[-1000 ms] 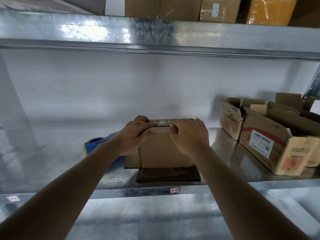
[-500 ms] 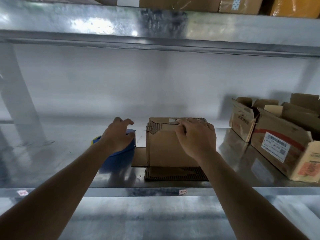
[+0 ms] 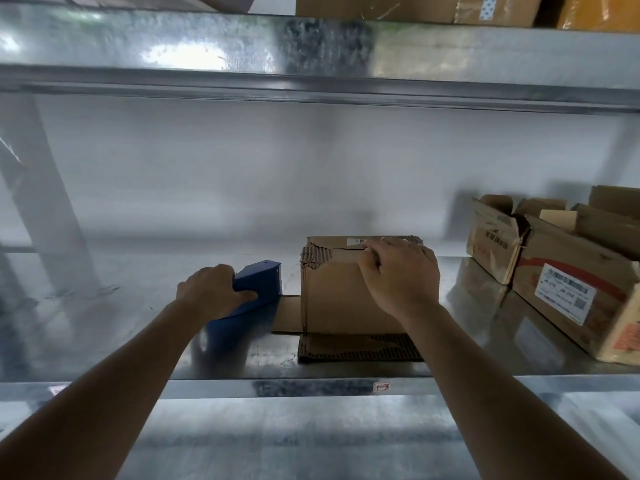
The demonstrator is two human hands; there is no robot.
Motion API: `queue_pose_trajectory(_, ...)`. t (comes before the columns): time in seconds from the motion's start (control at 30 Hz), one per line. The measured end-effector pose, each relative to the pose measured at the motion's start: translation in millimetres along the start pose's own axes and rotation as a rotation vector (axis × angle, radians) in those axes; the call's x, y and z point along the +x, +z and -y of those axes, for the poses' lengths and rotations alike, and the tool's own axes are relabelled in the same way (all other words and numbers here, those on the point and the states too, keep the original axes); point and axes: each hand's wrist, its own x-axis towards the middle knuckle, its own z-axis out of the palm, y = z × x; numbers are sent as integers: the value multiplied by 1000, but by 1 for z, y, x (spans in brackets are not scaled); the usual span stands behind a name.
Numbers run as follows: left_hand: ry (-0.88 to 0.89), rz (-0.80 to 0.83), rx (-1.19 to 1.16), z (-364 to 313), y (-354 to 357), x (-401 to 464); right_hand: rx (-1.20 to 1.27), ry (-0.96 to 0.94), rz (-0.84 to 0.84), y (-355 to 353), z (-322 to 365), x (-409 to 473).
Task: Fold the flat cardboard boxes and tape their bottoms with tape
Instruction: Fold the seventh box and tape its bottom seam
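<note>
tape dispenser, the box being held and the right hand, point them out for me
tape dispenser [image 3: 260, 289], head view, on its blue side plate
box being held [image 3: 332, 299], head view, on its bare front face
right hand [image 3: 401, 275], head view, on the back of the hand

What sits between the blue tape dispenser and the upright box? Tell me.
In the head view, a brown cardboard flap lies flat on the metal shelf between the tape dispenser and the box.
</note>
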Motion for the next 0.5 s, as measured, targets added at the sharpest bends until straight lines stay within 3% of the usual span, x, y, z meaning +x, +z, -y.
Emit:
queue_pose_trajectory(0.27,67,-211,-481,7,-17,-7,-41,2,57,-10,6,1)
queue_pose_trajectory(0.5,357,-165,-938,3,-61,-12,-97,-79,69,-17,7,3)
